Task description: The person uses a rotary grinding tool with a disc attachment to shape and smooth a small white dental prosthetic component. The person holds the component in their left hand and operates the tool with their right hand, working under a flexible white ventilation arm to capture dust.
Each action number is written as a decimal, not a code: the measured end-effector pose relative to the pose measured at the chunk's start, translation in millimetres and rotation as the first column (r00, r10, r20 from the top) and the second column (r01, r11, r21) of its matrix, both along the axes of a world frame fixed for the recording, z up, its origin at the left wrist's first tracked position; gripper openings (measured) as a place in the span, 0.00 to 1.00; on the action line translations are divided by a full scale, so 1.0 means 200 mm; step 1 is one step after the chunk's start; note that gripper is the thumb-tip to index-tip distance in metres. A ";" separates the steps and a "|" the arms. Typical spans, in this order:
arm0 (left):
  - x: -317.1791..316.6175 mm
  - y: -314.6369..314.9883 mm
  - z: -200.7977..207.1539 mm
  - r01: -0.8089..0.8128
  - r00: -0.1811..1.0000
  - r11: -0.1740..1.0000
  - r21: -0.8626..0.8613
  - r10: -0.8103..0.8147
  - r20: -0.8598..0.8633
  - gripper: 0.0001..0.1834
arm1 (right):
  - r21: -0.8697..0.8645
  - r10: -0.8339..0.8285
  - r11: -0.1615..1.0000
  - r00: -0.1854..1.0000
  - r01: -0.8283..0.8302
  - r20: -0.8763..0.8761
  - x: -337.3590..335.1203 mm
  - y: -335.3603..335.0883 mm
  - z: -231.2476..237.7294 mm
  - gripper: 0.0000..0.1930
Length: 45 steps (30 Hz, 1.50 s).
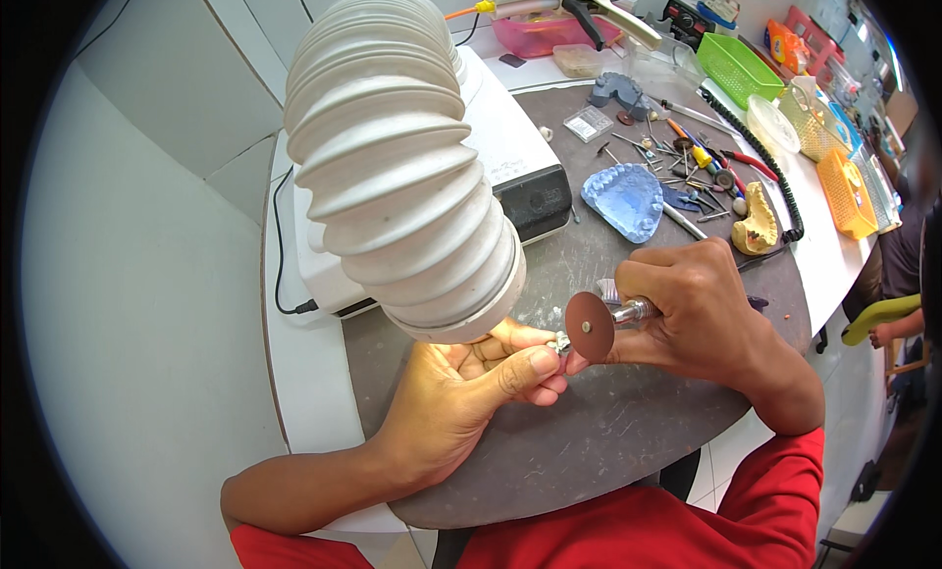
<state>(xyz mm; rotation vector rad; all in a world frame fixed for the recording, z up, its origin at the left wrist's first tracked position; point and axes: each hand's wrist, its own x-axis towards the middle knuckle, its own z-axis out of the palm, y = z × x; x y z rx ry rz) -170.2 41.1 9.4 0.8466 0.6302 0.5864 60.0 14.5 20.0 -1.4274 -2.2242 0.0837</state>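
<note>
My left hand pinches a small whitish-metallic piece, perhaps a dental crown, between thumb and fingers. My right hand is wrapped round a rotary handpiece with a metal nose. On its tip sits a reddish-brown cutting disc, facing me and close beside the small piece. Whether disc and piece touch, I cannot tell. Just above my left fingers opens the mouth of a wide white ribbed suction hose, which hides part of that hand.
A blue dental cast, a yellow cast and a grey cast lie on the dark mat among several burs and tools. Behind the hose stands a white machine. Green and orange baskets line the right.
</note>
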 end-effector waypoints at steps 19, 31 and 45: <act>0.00 0.00 -0.01 0.001 1.000 1.000 0.017 -0.001 0.011 0.05 | -0.003 0.062 0.998 0.998 -0.062 0.029 0.00 0.01 -0.01 0.30; -0.01 0.01 -0.03 -0.002 0.995 0.999 -0.035 0.006 0.096 0.10 | -0.009 0.010 1.000 1.000 -0.010 -0.010 0.00 0.00 0.00 0.30; 0.00 0.00 -0.01 0.006 1.000 1.000 0.005 -0.006 0.012 0.04 | -0.002 0.032 0.999 0.999 -0.032 0.010 0.00 0.01 0.00 0.30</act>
